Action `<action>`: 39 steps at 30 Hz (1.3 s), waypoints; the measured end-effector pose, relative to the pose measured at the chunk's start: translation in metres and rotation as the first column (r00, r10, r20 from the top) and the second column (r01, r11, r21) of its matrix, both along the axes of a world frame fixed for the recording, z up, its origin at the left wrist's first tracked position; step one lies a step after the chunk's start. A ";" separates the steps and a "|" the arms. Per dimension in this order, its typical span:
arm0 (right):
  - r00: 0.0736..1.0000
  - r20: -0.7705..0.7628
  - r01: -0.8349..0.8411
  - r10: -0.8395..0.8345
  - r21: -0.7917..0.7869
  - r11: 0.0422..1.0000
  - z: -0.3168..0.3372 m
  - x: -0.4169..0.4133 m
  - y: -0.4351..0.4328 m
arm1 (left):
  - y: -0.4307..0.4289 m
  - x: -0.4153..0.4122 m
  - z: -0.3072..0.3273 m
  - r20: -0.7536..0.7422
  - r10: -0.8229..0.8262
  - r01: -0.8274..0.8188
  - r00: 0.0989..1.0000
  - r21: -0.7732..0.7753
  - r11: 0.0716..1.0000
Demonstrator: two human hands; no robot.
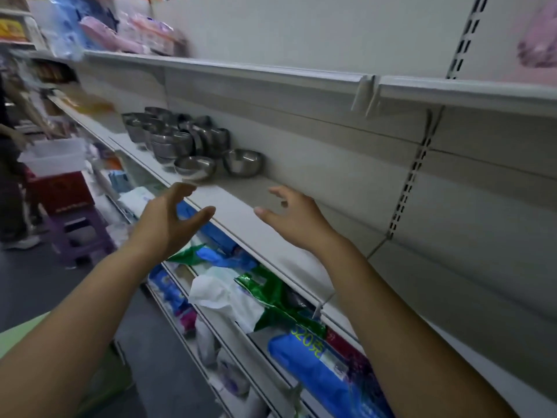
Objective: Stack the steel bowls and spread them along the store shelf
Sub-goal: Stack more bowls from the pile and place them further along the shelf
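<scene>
Left hand (168, 218) and right hand (297, 220) raised side by side at the front edge of the shelf (241, 203), fingers loosely curved and spread, palms turned toward each other, gripping nothing. Steel bowls (171, 137) massed in nested stacks farther along the same shelf board, ahead of both hands and to their left, well apart from them. Two single bowls at the near end of the group, just beside each other and both upright: front bowl (195, 168) by the shelf lip, rear bowl (243, 162) closer to the back panel. Long axis of the group parallel to the shelf edge, running away from the viewer. Left hand nearer the front bowl, fingertips just short of it; right hand over bare board, roughly in line with the rear bowl. Bare shelf extending from the single bowls past the right hand. Probable next move: a forward reach along the shelf, one hand to each single bowl. Packaged goods (313, 357) on the lower shelves.
</scene>
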State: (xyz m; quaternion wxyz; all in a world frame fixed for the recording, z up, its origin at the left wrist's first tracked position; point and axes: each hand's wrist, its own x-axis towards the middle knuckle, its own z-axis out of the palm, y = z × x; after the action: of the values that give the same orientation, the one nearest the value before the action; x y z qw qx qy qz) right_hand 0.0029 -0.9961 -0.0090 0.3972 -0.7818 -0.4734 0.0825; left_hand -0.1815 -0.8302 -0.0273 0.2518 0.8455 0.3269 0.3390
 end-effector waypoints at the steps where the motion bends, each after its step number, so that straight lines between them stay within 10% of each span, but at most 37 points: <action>1: 1.000 0.003 -0.006 0.006 -0.012 1.000 -0.002 0.000 0.012 | 0.011 0.000 -0.004 0.003 0.002 -0.002 1.000 -0.015 1.000; 20: 0.950 -0.113 0.290 -0.290 -0.015 0.957 -0.026 -0.028 0.262 | 0.310 -0.017 -0.008 -0.049 -0.160 0.158 0.986 -0.042 0.986; 39: 0.882 -0.272 0.408 -0.384 0.033 0.912 -0.049 0.013 0.372 | 0.410 0.096 -0.046 0.360 -0.184 0.277 0.915 -0.228 0.933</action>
State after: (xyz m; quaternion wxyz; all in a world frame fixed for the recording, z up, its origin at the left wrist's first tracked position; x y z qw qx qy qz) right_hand 0.0161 -0.6240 -0.0581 0.4988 -0.8258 -0.2506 0.0800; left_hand -0.0851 -0.4203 -0.0738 0.4566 0.7657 0.2204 0.3957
